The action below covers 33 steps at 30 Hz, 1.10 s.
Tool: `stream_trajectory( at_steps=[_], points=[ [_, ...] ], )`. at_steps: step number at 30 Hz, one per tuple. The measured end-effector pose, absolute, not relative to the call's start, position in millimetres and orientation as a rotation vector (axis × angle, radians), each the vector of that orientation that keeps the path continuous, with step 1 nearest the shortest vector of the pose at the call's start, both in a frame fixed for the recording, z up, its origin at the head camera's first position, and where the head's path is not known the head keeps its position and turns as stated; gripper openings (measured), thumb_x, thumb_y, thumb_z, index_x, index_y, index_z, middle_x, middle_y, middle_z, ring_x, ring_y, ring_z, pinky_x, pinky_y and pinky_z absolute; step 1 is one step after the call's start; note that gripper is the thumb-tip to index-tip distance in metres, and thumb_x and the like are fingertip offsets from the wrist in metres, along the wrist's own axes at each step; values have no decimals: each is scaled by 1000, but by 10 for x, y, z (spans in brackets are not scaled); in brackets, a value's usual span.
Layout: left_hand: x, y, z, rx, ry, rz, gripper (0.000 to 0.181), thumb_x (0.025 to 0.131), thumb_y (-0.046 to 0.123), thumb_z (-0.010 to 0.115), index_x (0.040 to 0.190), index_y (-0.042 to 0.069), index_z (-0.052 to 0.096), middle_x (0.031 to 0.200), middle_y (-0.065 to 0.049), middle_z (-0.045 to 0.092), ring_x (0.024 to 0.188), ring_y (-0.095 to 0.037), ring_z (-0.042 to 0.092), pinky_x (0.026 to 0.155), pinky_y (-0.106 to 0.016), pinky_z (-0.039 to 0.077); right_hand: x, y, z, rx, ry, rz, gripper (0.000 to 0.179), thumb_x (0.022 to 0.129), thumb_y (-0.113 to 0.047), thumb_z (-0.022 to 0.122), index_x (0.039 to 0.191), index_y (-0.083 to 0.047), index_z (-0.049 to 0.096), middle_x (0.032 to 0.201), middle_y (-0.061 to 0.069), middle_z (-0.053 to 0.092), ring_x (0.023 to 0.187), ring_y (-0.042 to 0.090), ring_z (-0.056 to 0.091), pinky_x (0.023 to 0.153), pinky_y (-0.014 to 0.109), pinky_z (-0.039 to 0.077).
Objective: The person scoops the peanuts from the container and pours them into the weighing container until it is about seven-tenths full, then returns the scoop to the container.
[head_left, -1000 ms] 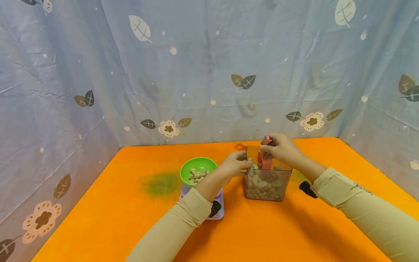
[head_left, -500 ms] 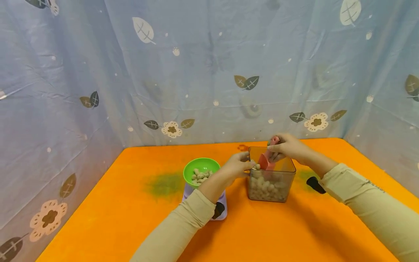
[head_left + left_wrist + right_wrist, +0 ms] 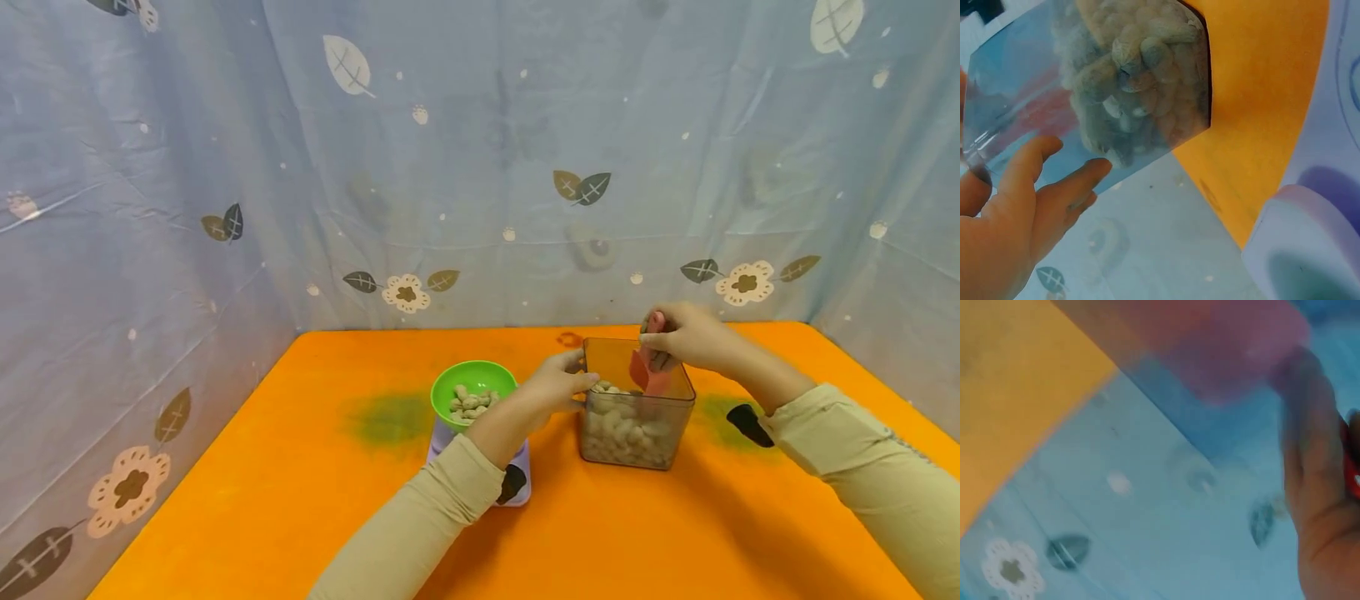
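My left hand (image 3: pixel 551 387) holds a clear, smoky plastic container (image 3: pixel 678 417) at its left side. In the left wrist view its thumb hooks over the rim and its fingers lie against the outer wall. Unshelled peanuts (image 3: pixel 1157 56) fill the lower part of the container. Inside, above the nuts, a pink scoop (image 3: pixel 652 381) points downward, its handle gripped by my right hand (image 3: pixel 690 337). The right wrist view blurs the scoop; I cannot tell whether nuts are in it. Left of the container, a green bowl (image 3: pixel 448 385) with some peanuts (image 3: pixel 471 404) sits on a lilac kitchen scale (image 3: pixel 522 492).
An orange cloth (image 3: pixel 300 467) covers the table. Patterned light-blue curtains (image 3: pixel 480 167) stand close behind and at both sides. My left forearm (image 3: pixel 420 508) crosses in front of the scale and hides part of it. A black object (image 3: pixel 750 425) shows beside my right wrist.
The head view has turned a little left, so everything sits further right. Within the container, my right hand and the scoop have shifted rightward. My left hand keeps its hold.
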<state>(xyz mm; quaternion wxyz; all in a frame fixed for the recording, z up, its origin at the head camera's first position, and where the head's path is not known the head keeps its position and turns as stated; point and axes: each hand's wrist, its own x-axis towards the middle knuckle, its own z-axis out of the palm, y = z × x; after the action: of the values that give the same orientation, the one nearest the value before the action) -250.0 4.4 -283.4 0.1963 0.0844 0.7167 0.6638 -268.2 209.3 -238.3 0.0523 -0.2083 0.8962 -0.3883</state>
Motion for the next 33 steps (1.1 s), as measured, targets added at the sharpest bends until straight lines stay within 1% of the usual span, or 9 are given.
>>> stream_trajectory(
  at_steps=[5,7,13,18,20,26,29,31,33],
  points=[
    [-2487,50,-2844,246,2014,1851,53,101,7,50,151,3,32,146,-20,41,128,-34,47,100,-47,47,-2635,1998,-2517,-736,2733,-1142,11,98,-1,54,96,9,56,75,8,64,67,21,64,60,32,58],
    [-2481,43,-2851,241,2015,1853,53,102,7,50,151,3,32,146,-21,40,129,-34,47,100,-48,46,-2602,1971,-2536,-755,2730,-1196,10,97,0,55,96,10,57,74,8,64,65,19,64,59,31,58],
    [-2471,33,-2854,227,2020,1858,53,101,7,50,151,2,32,147,-22,39,129,-36,46,100,-50,46,-2526,1975,-2517,-746,2532,-1502,14,99,2,51,99,15,52,80,17,66,66,23,67,63,34,60],
    [-2469,50,-2837,223,2012,1863,54,102,7,51,151,2,31,150,-21,36,132,-36,42,101,-50,45,-2555,2051,-2490,-672,2618,-1415,15,99,2,50,105,16,51,79,12,66,66,22,66,62,33,59],
    [-2471,52,-2829,233,2003,1863,54,102,8,50,151,2,31,149,-22,37,133,-36,42,101,-50,45,-2572,2071,-2482,-634,2638,-1404,15,99,3,49,105,16,50,79,12,66,66,22,65,62,33,59],
    [-2482,48,-2843,257,1996,1864,54,102,7,50,151,0,30,146,-24,40,132,-38,42,101,-52,44,-2535,2039,-2522,-650,2486,-1579,14,100,0,49,100,14,51,83,14,67,69,20,66,65,34,60],
    [-2487,47,-2845,252,1991,1869,54,102,7,50,151,0,30,145,-24,41,131,-39,43,101,-52,44,-2493,2038,-2546,-610,2419,-1741,13,101,0,47,97,12,50,81,10,68,68,17,66,65,31,59],
    [-2485,44,-2841,258,1985,1872,52,102,7,49,150,0,31,143,-23,44,130,-38,44,101,-52,44,-2489,2053,-2569,-559,2372,-1844,11,101,1,46,94,8,52,80,6,68,67,15,66,66,29,59],
    [-2483,42,-2838,261,1982,1866,52,103,8,48,151,0,31,144,-23,43,131,-37,43,102,-52,43,-2496,2042,-2600,-505,2372,-1861,11,101,0,45,96,8,51,79,4,68,67,13,66,66,27,59]
  ],
)
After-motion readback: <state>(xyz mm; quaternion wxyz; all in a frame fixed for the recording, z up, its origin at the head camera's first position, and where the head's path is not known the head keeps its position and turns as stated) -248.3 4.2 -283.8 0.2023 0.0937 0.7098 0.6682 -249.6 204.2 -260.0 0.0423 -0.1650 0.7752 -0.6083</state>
